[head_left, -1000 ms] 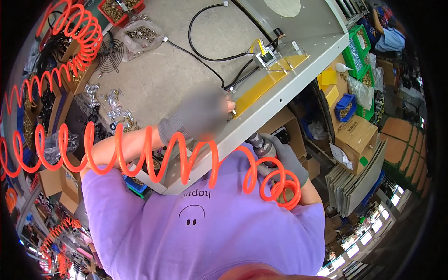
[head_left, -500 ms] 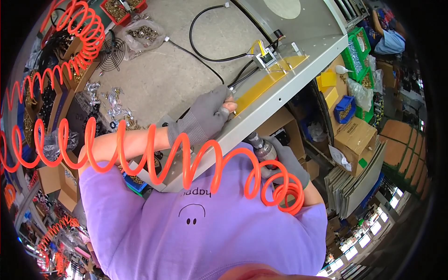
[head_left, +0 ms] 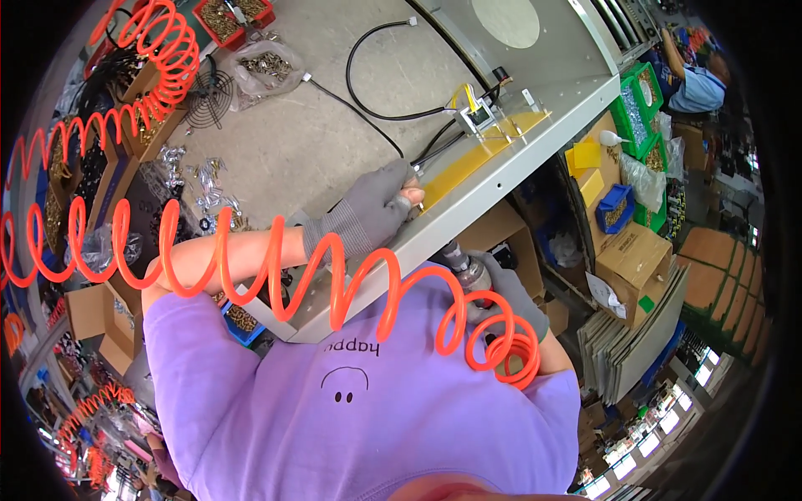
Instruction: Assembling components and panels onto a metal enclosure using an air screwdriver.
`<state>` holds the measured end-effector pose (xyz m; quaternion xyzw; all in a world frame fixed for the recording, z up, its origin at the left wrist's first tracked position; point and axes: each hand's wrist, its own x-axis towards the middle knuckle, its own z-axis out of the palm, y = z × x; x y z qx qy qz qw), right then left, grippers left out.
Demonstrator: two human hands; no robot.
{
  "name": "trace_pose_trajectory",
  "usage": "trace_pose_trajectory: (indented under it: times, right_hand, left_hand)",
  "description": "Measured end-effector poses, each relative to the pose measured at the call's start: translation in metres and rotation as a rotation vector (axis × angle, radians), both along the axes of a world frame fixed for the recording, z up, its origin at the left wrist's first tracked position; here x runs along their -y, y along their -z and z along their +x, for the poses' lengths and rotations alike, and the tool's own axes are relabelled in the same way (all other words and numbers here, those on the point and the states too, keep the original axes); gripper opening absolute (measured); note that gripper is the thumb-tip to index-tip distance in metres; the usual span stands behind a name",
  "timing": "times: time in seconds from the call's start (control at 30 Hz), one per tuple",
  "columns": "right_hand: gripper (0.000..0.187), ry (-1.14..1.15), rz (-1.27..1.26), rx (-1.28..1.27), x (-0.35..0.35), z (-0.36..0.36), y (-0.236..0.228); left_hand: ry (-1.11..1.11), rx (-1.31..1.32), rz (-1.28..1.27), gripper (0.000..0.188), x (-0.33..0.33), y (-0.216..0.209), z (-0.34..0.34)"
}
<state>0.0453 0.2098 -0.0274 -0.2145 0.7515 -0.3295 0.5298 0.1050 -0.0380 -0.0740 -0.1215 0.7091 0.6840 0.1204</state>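
A grey sheet-metal chassis [head_left: 501, 174] runs diagonally across the view, a coiled orange hose [head_left: 337, 316] crossing in front of it. A yellow strip [head_left: 455, 177] lies along the chassis's near inner edge. At its lower end, the gloved left hand [head_left: 368, 204] has bare fingertips drawn together; whether they pinch a part I cannot tell. The gloved right hand [head_left: 511, 292] curls around a handheld power tool [head_left: 474, 275] beneath the edge. Since half a second ago only the view has shifted slightly, so the tool remains apart from the strip
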Motion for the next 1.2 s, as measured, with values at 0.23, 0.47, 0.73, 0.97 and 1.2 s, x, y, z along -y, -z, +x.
trace_pose_trajectory:
  times: [0.23,0.47,0.73,0.97,1.2]
  right_hand:
    - [0.07,0.059,-0.01,0.018,-0.002,0.005,0.004]
    - [0.063,-0.03,-0.017,-0.066,0.001,0.002,-0.002]
    - [0.064,-0.022,-0.039,-0.081,-0.002,0.003,0.002]
    - [0.073,0.001,-0.058,-0.074,-0.007,0.003,0.006]
    - [0.082,-0.01,-0.103,-0.067,-0.013,0.002,0.013]
  left_hand:
    - [-0.002,0.019,-0.014,0.01,0.0,-0.003,-0.001]
    - [0.024,-0.002,-0.034,0.011,0.002,-0.006,0.0]
    - [0.026,-0.027,-0.13,0.017,0.001,-0.002,-0.002]
    - [0.057,0.057,-0.125,0.029,0.004,-0.006,-0.003]
    - [0.121,0.058,-0.191,0.039,0.004,-0.003,-0.003]
